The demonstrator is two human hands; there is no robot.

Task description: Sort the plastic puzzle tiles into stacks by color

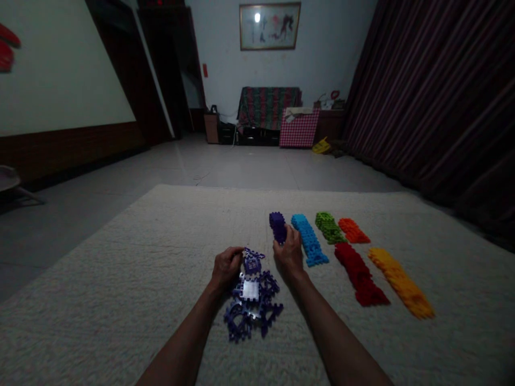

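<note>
My left hand is closed at the upper left of a loose pile of purple interlocking tiles, its fingertips on the edge of a purple tile. To the right, my right hand has its fingers curled round the near end of a short row of stacked purple tiles. That end of the row is partly hidden by the fingers. A longer row of light blue tiles lies just right of my right hand.
Further right on the pale mat lie rows of green tiles, orange tiles, red tiles and yellow tiles. Beyond the mat are a tiled floor, a cloth-covered cabinet and a dark curtain.
</note>
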